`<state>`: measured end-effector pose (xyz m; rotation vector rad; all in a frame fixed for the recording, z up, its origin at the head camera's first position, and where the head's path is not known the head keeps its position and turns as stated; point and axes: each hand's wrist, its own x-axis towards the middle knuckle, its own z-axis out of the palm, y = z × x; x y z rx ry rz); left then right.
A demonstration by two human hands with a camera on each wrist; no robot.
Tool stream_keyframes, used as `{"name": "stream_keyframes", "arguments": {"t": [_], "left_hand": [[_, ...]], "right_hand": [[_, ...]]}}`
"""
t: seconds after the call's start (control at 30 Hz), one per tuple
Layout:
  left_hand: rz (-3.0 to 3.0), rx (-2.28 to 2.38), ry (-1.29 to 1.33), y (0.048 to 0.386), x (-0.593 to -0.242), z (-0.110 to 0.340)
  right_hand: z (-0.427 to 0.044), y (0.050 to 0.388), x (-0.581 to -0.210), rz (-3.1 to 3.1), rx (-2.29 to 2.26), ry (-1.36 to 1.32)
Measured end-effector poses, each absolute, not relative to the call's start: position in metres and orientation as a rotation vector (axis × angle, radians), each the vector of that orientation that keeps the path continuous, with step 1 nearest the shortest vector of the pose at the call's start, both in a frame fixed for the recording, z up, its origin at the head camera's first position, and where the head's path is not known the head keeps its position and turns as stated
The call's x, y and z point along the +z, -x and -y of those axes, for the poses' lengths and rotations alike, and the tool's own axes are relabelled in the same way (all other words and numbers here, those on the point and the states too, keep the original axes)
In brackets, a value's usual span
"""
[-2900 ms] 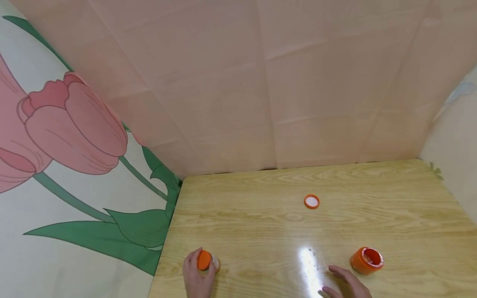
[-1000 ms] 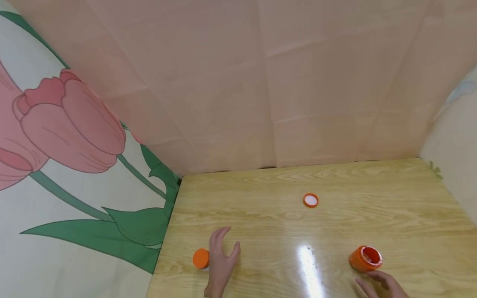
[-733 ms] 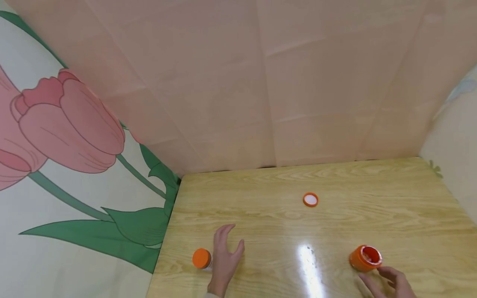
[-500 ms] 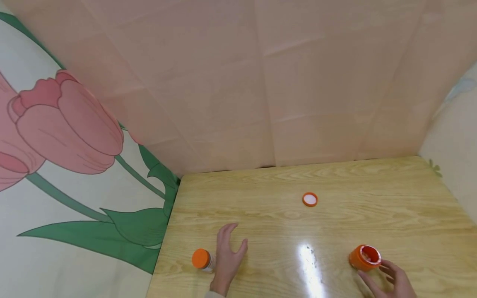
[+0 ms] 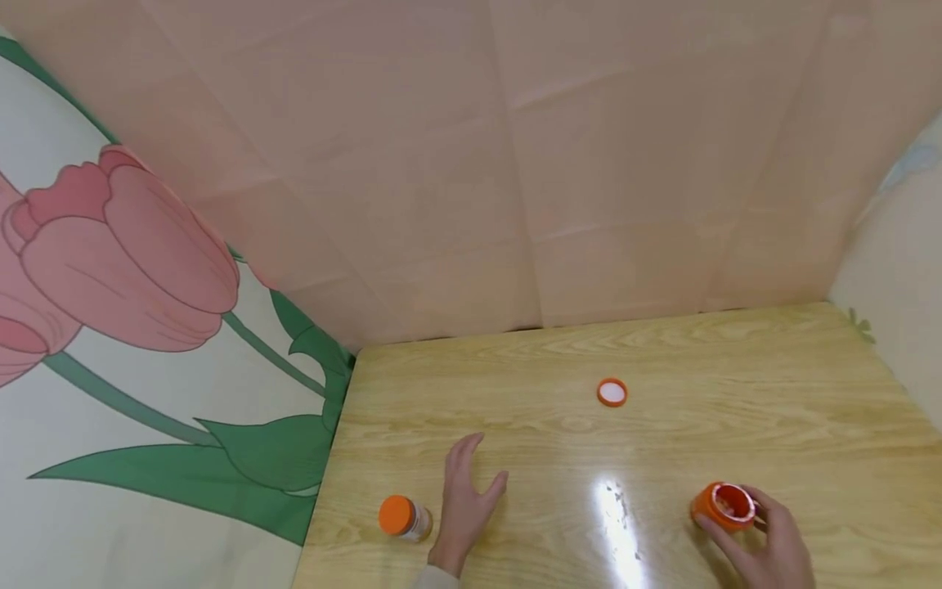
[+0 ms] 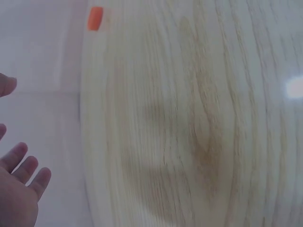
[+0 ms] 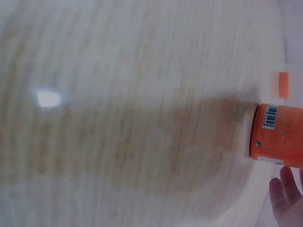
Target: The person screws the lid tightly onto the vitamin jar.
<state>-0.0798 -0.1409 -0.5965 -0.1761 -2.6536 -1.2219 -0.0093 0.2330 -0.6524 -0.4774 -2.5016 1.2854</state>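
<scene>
An open orange jar (image 5: 712,507) with a white-edged mouth stands on the table at the right; some small contents show inside. My right hand (image 5: 773,544) holds it, the thumb on its near side and the fingers round its right side. In the right wrist view the jar (image 7: 279,135) shows a barcode, with fingertips (image 7: 289,187) beside it. My left hand (image 5: 465,507) hovers over the table with fingers spread and nothing in them. Just left of that hand stands a small bottle (image 5: 419,523) with an orange cap (image 5: 396,514).
An orange-rimmed lid (image 5: 612,392) lies with its white inner side up, farther back on the wooden table (image 5: 515,393). Behind the table hangs a pinkish cloth (image 5: 412,164). A tulip-printed sheet (image 5: 132,254) borders the left side.
My left hand has let go of the capped bottle and moved right, away from it. My right hand has come to the orange jar and taken hold of it.
</scene>
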Motion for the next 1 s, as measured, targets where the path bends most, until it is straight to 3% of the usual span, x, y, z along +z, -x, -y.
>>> {"name": "stream_keyframes", "arguments": {"t": [1.0], "left_hand": [[2.723, -1.392, 0.203, 0.121, -0.618, 0.094]], "right_hand": [[-0.226, 0.028, -0.657, 2.456, 1.307, 0.479]]}}
